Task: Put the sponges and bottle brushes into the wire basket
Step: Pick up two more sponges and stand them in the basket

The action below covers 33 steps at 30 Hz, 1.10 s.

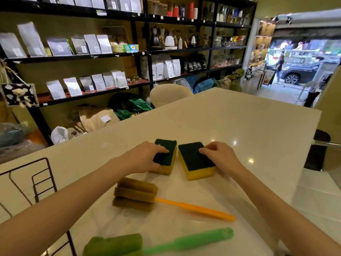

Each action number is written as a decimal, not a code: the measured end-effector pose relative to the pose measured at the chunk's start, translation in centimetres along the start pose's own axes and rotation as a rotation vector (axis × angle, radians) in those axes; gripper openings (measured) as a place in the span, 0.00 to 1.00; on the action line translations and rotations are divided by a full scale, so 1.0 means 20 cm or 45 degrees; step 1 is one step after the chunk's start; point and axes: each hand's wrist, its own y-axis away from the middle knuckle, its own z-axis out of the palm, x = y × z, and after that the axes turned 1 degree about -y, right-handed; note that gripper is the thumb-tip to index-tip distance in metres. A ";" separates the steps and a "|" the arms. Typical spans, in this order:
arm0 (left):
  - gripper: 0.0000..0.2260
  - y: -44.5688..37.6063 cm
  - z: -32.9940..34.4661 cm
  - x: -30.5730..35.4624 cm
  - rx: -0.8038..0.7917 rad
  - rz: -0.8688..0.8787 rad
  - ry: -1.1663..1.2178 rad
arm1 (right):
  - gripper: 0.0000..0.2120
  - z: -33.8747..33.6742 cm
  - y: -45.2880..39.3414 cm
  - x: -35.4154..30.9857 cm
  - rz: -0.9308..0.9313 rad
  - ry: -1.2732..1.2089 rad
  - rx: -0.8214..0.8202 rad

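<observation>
— Where does the one view sit?

— On the person's head, looking forward and down across the pale surface (pixel 230 126), which runs from the bottom edge up to mid-frame.

— How close?

— Near enough that both forearms enter from the lower corners; the left hand (pixel 145 157) and right hand (pixel 219 156) lie just below centre.

— And farther off?

— The wide lens bends the dark shelves (pixel 110 58) across the upper left, and an open doorway (pixel 299 58) to the street shows at upper right.

— A second view to compare?

— None; only this head camera.
</observation>
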 end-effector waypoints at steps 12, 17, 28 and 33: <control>0.27 -0.19 -0.12 0.02 -0.238 0.012 -0.227 | 0.32 -0.13 -0.09 -0.19 -0.312 0.618 -0.836; 0.28 -0.21 -0.12 -0.01 -0.313 0.000 -0.116 | 0.30 -0.12 -0.11 -0.20 -0.249 0.688 -0.878; 0.27 -0.12 -0.09 -0.04 -0.113 0.020 -0.061 | 0.25 -0.09 -0.04 -0.20 -0.409 0.588 -0.627; 0.26 0.05 -0.19 -0.07 0.049 0.038 -0.029 | 0.25 -0.10 0.01 -0.40 -0.558 0.586 -0.576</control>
